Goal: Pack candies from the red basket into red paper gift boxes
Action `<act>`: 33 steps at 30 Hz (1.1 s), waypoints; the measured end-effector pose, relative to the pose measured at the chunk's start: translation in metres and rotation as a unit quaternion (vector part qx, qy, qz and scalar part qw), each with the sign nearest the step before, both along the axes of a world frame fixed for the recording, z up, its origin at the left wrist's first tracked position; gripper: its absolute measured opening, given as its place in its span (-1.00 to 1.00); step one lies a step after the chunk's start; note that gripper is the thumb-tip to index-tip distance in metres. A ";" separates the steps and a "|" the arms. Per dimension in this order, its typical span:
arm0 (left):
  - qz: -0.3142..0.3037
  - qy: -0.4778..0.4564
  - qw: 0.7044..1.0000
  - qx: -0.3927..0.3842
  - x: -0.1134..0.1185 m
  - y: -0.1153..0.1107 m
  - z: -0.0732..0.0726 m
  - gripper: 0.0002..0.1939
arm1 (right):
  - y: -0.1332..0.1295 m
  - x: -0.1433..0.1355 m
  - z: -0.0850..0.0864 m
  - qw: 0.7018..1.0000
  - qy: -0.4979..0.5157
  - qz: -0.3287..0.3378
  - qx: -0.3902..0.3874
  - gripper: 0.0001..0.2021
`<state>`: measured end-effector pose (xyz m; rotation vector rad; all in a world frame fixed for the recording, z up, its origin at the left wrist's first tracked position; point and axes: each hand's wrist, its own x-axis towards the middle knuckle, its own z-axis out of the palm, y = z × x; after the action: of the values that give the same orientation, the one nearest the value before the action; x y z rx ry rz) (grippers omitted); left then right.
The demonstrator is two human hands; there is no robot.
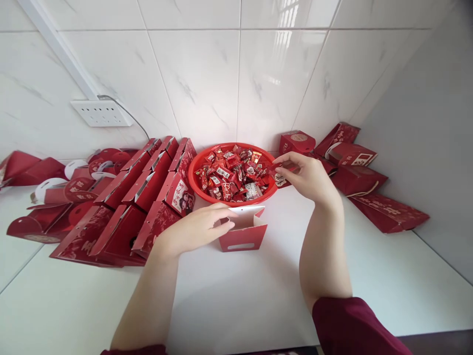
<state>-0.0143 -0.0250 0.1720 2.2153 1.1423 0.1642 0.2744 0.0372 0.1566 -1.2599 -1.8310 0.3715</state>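
A small red paper gift box (244, 241) stands upright on the table with its top open, showing a pale inside and a slot-shaped cutout low on the front. My left hand (197, 228) grips its left rim between thumb and fingers. Behind the box sits a red plastic basket (191, 180) heaped with wrapped candies (236, 172). Over the basket's right edge, my right hand (306, 175) pinches a small red wrapped candy (274, 167), mostly covered by the fingertips.
Rows of red gift boxes (142, 185) stand at the left, with rounder red boxes (79, 190) beyond them. More red boxes (360, 177) lie by the right-hand partition, near one upright box (297, 141). A power strip (101, 113) with a cable is on the tiled wall.
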 end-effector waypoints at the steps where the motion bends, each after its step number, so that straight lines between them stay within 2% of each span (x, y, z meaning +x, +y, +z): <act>1: -0.011 0.004 1.000 0.001 0.002 -0.006 0.003 -0.61 | -0.006 0.001 0.003 1.000 0.005 0.000 0.009 -0.82; 4: -0.052 0.027 0.998 0.020 0.007 -0.024 0.010 -0.52 | -0.018 0.001 0.009 1.000 0.005 0.015 0.013 -0.83; 7: -0.073 0.066 0.993 0.066 0.012 -0.039 0.012 -0.49 | -0.023 0.000 0.010 0.999 0.000 0.049 0.006 -0.84; 11: -0.063 0.079 0.987 0.126 0.014 -0.052 0.014 -0.55 | -0.030 -0.001 0.014 0.998 0.016 0.053 0.028 -0.86; 15: -0.031 0.076 0.985 0.152 0.013 -0.060 0.020 -0.58 | -0.047 -0.005 0.023 0.989 0.105 0.061 0.080 -0.90; 18: -0.014 0.094 0.989 0.116 0.012 -0.054 0.018 -0.53 | -0.064 -0.012 0.029 0.970 0.182 0.092 0.133 -0.93; 21: -0.005 0.072 0.996 0.058 0.011 -0.035 0.010 -0.51 | -0.077 -0.022 0.032 0.957 0.194 0.129 0.173 -0.94; 25: 0.003 0.019 1.000 0.016 0.005 -0.006 -0.002 -0.49 | -0.082 -0.036 0.034 0.961 0.113 0.168 0.189 -0.92; 29: 0.007 0.001 1.000 0.012 0.001 0.004 -0.008 -0.49 | -0.078 -0.048 0.031 0.961 0.050 0.197 0.189 -0.89; 31: -0.001 -0.006 1.000 0.015 0.001 0.003 -0.008 -0.52 | -0.073 -0.053 0.028 0.964 0.015 0.211 0.160 -0.88; 33: -0.005 -0.007 1.000 0.014 0.002 0.002 -0.008 -0.56 | -0.068 -0.058 0.024 0.969 -0.050 0.226 0.089 -0.84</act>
<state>-0.0128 -0.0229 0.1644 2.2406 1.1275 0.1935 0.2165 -0.0312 0.1805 -0.7437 -2.1849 0.3828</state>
